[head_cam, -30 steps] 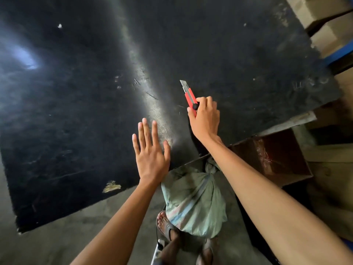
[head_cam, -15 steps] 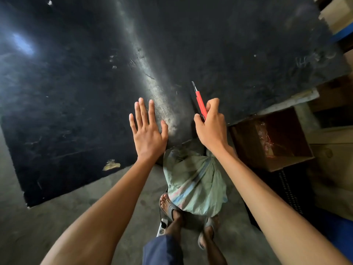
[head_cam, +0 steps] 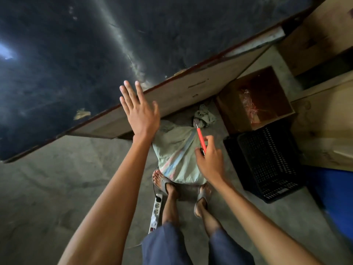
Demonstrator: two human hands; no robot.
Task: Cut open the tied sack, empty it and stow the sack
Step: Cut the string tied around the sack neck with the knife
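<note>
A pale green sack [head_cam: 179, 155] with faded stripes lies on the concrete floor at my feet, its tied neck [head_cam: 203, 117] pointing away under the table's edge. My right hand [head_cam: 209, 161] hovers over the sack and grips a red utility knife [head_cam: 201, 137], whose blade tip reaches toward the tied neck. My left hand [head_cam: 140, 111] is spread flat with fingers apart at the front edge of the black table [head_cam: 80, 60], holding nothing.
An open brown cardboard box [head_cam: 256, 100] with plastic inside stands right of the sack. A black perforated crate [head_cam: 267, 161] sits in front of it. A white power strip [head_cam: 155, 211] lies by my left foot. Wooden panels stand at right.
My view has tipped down from the tabletop to the floor. My right hand has come off the table with the knife and lowered over the sack. The left hand stays at the table edge.
</note>
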